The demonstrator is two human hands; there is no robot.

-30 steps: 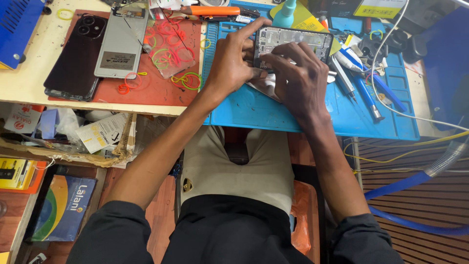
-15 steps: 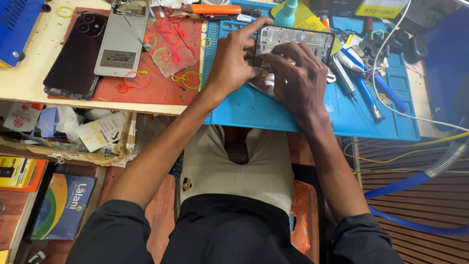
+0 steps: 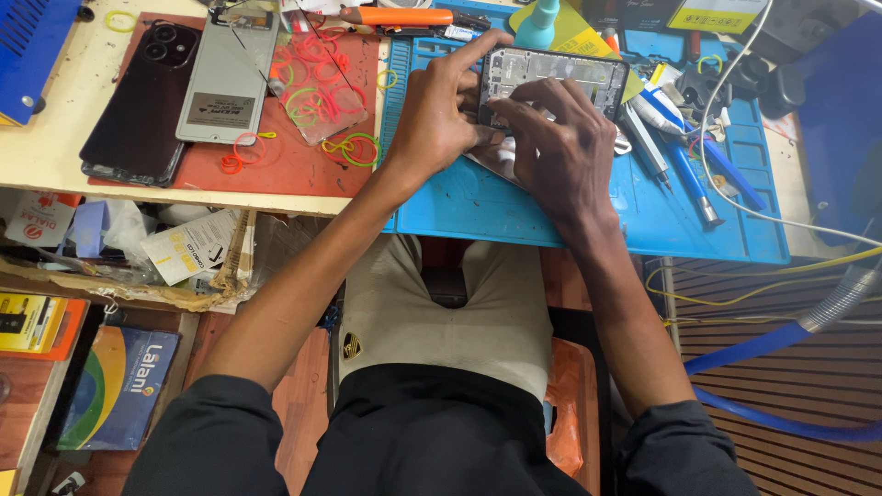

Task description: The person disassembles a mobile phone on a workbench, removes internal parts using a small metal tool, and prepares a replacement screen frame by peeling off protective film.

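Observation:
An opened phone (image 3: 588,78), its back off and its dark inner boards showing, lies on a blue work mat (image 3: 478,202). My left hand (image 3: 436,115) holds the phone's left end, with the forefinger stretched along its top edge. My right hand (image 3: 560,152) rests on the phone's middle, fingertips pressing on the inner parts. Whether the right fingers pinch a small part is hidden.
A red mat (image 3: 294,170) at left carries a dark phone (image 3: 138,101), a grey phone panel (image 3: 225,78), a clear sheet and several rubber bands. Screwdrivers and tweezers (image 3: 684,170) lie right of the phone. An orange-handled tool (image 3: 404,16) and a teal bottle (image 3: 539,23) stand behind. A blue hose (image 3: 763,418) runs at lower right.

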